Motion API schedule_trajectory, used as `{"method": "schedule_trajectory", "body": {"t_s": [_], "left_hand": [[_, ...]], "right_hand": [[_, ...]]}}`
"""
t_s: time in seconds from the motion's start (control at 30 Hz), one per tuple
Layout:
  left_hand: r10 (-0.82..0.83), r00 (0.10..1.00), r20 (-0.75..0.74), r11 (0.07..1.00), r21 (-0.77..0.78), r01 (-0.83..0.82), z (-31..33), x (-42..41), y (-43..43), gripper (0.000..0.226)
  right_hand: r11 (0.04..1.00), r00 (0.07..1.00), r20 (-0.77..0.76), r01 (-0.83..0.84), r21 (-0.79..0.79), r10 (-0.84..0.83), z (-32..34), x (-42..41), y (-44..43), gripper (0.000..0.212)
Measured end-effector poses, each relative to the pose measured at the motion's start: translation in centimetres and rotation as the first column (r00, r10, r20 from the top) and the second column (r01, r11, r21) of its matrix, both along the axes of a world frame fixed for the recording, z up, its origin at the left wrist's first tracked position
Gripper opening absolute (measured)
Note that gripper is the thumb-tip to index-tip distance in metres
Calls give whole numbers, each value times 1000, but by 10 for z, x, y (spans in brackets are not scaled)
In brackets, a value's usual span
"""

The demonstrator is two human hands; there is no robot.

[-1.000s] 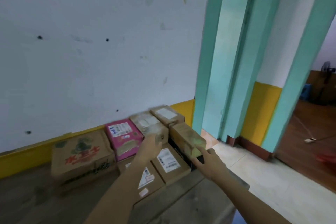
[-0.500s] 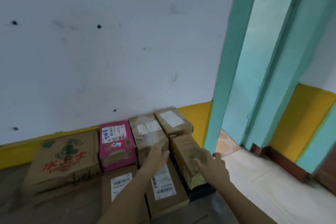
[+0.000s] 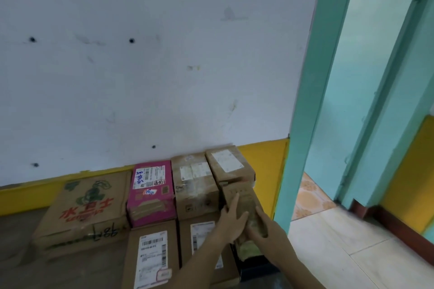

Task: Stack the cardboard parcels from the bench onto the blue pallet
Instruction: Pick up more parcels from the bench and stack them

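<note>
Noted, far left on the grey counter point(image 3: 16, 270), a large printed carton point(image 3: 87, 209) set against the yellow skirting point(image 3: 28, 197). Found a pink parcel point(image 3: 151, 192) just beside it, touching a taped brown parcel point(image 3: 195, 185) on the right, with a flat labelled parcel point(image 3: 152, 258) and a second flat parcel point(image 3: 202, 230) lying in front. Saw the narrow parcel point(image 3: 243, 197) at the counter's right end, resting on a black box point(image 3: 258, 265), just in front of a white-labelled parcel point(image 3: 229, 164). Caught the left hand point(image 3: 231, 220) laid flat along its left face, fingers point(image 3: 235, 202) straight and together, thumb over the top. Caught the right hand point(image 3: 269, 230) clasping its right edge, fingers point(image 3: 259, 213) curled round it. Marked a teal door frame point(image 3: 312, 101) further right, then pale floor tiles point(image 3: 333, 237).
</note>
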State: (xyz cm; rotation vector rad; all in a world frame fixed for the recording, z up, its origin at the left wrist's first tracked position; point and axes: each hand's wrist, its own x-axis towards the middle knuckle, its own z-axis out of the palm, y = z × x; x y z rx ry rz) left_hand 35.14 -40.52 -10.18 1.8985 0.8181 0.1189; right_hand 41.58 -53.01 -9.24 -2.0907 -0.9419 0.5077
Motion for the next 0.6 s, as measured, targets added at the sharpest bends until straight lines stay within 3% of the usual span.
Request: {"method": "schedule_trajectory", "body": {"t_s": [0.33, 0.6], "left_hand": [[22, 985, 172, 998, 56, -32, 38, -34, -22, 67], [219, 943, 250, 955, 142, -259, 67, -207, 0, 66]], "right_hand": [[999, 979, 200, 22, 25, -27, 38, -33, -15, 75], [985, 956, 263, -157, 75, 132, 66, -187, 20, 77]]}}
